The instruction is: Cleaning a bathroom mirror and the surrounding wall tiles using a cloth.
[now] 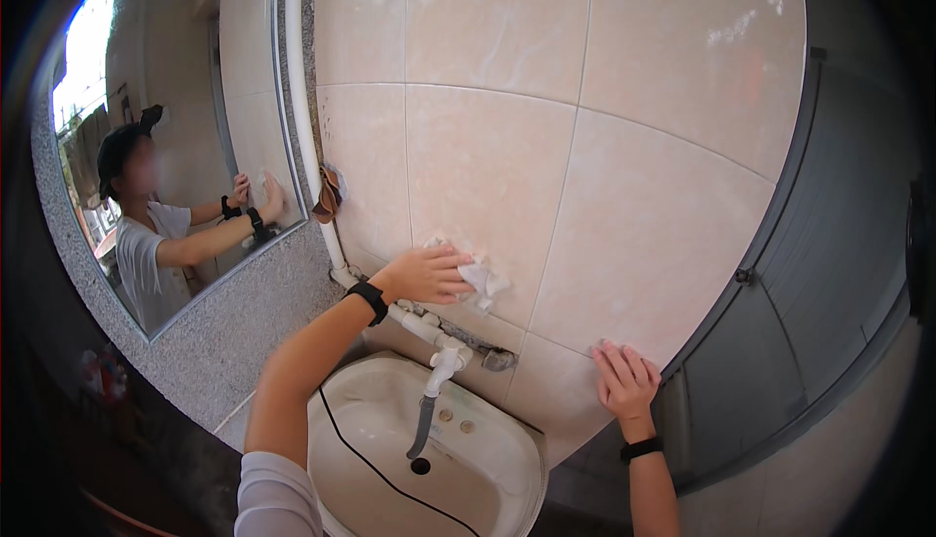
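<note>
My left hand (pixel 435 273) lies over a crumpled white cloth or tissue (pixel 482 279), pressing it against the beige wall tiles (pixel 482 164) above the washbasin. Part of the white piece shows past my fingertips; the rest is hidden under the hand. Lower and to the right, my right hand (pixel 627 383) rests its fingertips on the tiled wall near its right edge, with nothing visible in it. Each wrist wears a black band. In the mirror (pixel 212 259) at the left, a person in a cap and white shirt reaches to the wall.
Below the hands stands a white washbasin (pixel 409 489) with a black cable across it. A white plastic tap (pixel 447 361) with a grey hose (pixel 422 427) hangs over it. A white pipe (pixel 301 91) climbs the corner, with a brown object (pixel 328 194) beside it. A grey door (pixel 775 332) is at right.
</note>
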A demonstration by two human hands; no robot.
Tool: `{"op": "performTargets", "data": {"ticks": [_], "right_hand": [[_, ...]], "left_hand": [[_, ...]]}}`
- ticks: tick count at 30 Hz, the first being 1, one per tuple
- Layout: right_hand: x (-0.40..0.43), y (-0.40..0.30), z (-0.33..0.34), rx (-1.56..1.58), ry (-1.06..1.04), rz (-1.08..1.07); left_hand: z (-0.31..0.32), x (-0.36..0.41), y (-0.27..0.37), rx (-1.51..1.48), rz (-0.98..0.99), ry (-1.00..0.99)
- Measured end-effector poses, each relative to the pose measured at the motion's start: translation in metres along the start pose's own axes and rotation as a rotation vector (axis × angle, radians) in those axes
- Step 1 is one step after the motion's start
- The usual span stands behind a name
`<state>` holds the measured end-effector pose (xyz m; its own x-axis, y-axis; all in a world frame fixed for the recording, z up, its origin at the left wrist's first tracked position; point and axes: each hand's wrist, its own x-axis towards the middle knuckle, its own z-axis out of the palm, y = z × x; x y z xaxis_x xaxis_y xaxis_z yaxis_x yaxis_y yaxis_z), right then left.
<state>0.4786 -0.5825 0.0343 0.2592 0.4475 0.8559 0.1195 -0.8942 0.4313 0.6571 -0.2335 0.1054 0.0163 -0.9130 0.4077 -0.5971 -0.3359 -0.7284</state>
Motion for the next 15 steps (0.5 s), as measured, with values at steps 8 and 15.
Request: {"op": "performTargets", "data": {"ticks": [8,15], "right_hand": [[-0.001,0.002,0.001,-0.024,-0.002,-0.012],[-0.002,0.001,0.000,-0.022,-0.026,-0.010]], "left_hand": [[-0.024,0.005,-0.053,-0.053,-0.497,0.101],[-0.007,0.028,-0.082,-0.212,-1.140,0.856]]}}
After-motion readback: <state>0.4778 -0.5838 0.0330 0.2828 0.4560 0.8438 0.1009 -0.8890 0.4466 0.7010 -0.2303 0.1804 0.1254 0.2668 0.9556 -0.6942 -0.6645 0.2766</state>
